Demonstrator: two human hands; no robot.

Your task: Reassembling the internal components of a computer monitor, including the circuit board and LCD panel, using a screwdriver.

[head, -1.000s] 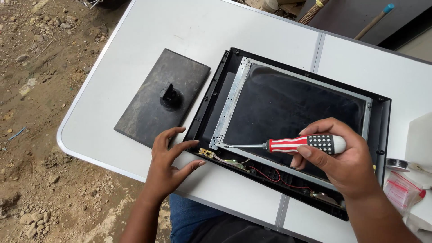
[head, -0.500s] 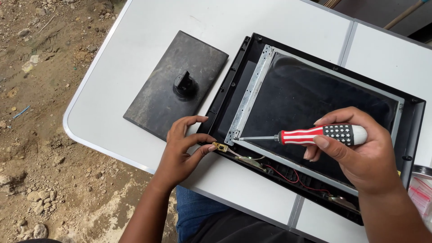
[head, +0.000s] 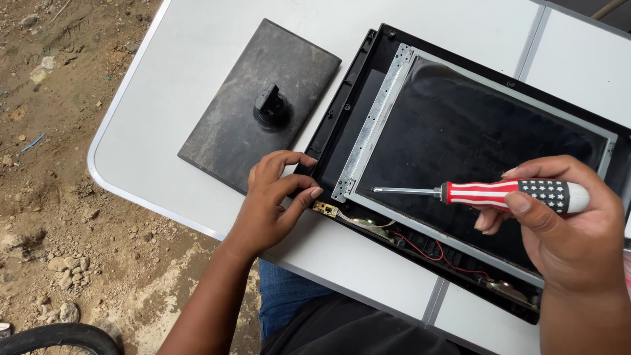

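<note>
An opened black monitor shell lies face down on the white table, with a dark panel in a metal frame inside it. My left hand rests on the shell's near left corner, fingertips beside a small circuit board with red wires. My right hand holds a screwdriver with a red and white striped handle. Its tip points left, just above the frame's lower left corner.
A flat black monitor stand base with a round hub lies to the left of the shell. Bare dirt ground with stones lies beyond the table's left edge. A tyre shows at the bottom left.
The view has shifted closer. My left hand's fingers have curled onto the shell corner near the small circuit board. The screwdriver tip has drawn slightly right of the frame corner.
</note>
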